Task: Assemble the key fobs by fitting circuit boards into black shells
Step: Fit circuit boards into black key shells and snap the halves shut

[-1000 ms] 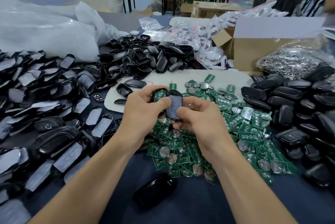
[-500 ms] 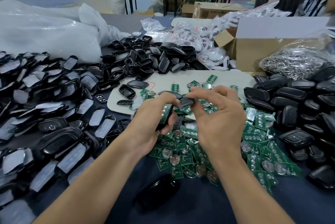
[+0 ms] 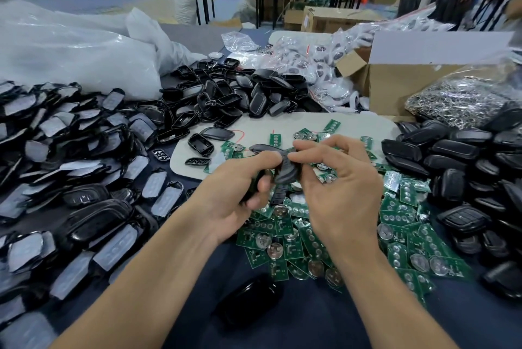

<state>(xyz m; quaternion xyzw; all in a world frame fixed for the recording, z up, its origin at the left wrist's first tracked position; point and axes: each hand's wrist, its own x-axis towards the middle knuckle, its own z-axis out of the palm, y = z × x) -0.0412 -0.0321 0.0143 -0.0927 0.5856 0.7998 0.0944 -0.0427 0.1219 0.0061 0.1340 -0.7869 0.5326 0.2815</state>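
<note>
My left hand [image 3: 240,193] grips a black shell half [image 3: 251,190] low in its curled fingers. My right hand [image 3: 339,187] pinches a dark cover piece [image 3: 286,169] between thumb and forefinger, pressed against the left thumb above the table. Whether a board sits inside the held shell is hidden by my fingers. Under both hands lies a heap of green circuit boards [image 3: 310,238] with round coin cells. A black finished fob [image 3: 248,303] lies near the front edge between my forearms.
Black shells with grey pads [image 3: 70,168] pile at the left, empty shell halves [image 3: 231,94] at the back, closed black shells [image 3: 466,168] at the right. A white mat [image 3: 282,125], cardboard box [image 3: 409,80], bag of metal rings [image 3: 463,100] and plastic bags [image 3: 79,55] stand behind. People stand far right.
The hands drew apart from a shell with a green board, then came together again lower. The right hand's cover piece now meets the left hand's shell, and the green board no longer shows.
</note>
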